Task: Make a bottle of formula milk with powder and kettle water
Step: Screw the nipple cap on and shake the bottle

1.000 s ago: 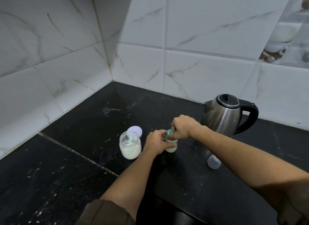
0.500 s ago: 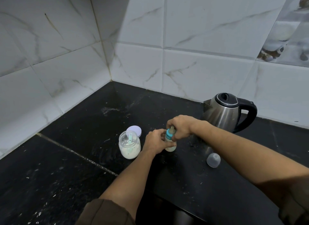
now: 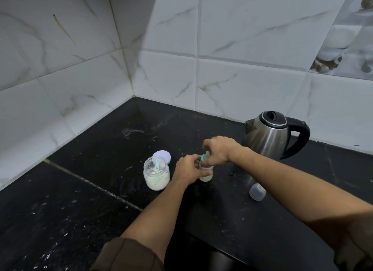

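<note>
A home kitchen corner: glossy black stone countertop (image 3: 96,194) meets white marble-veined wall tiles (image 3: 242,38), stainless-steel electric kettle (image 3: 268,137) at two o'clock.

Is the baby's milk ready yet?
Nearly. The bottle holds milky liquid and the scoop sits in the jar. The left hand holds the bottle while the right hand grips its teat top. Still off: the clear cap near the kettle and the jar's lid.
</note>
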### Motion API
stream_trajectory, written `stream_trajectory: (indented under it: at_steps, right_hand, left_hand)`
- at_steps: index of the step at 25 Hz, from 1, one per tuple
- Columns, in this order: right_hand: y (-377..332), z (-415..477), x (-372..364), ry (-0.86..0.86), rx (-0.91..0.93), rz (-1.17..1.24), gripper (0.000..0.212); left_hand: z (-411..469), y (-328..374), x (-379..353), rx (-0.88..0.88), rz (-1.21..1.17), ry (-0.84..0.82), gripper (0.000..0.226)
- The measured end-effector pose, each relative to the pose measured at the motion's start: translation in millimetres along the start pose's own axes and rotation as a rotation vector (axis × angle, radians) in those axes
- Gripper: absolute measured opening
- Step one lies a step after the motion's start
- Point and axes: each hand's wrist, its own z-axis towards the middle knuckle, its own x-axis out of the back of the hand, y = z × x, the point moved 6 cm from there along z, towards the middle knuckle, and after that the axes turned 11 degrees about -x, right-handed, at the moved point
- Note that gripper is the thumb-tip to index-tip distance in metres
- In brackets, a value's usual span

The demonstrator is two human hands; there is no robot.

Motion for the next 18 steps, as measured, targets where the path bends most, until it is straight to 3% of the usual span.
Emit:
stream_trajectory:
  at_steps: [2, 5, 10, 14, 18]
  right_hand:
    - [-2.5, -1.7, -1.1, -0.068, 0.060, -0.022, 0.058]
    - [-1.5, -2.3, -1.5, -0.035, 0.001, -0.033, 0.038]
    - [1.8, -5.0, 3.4, 0.086, -0.105, -0.079, 0.071]
    - [-6.6, -7.4, -0.3, -0.049, 0.061, -0.046, 0.059]
    - [-1.7, -6.0, -0.1, 0.018, -0.055, -0.039, 0.048]
  left_hand:
    - [0.1, -0.8, -1.7, 0.013, -0.037, -0.021, 0.055]
    - [0.2, 0.2, -1.3, 0.006, -0.034, -0.013, 0.051]
    - [-1.3, 3.0, 1.0, -0.006, 0.040, -0.001, 0.040]
    - [-0.6, 0.8, -0.9, 0.006, -0.030, -0.021, 0.051]
    - [0.1, 1.7, 0.6, 0.000, 0.013, -0.003, 0.048]
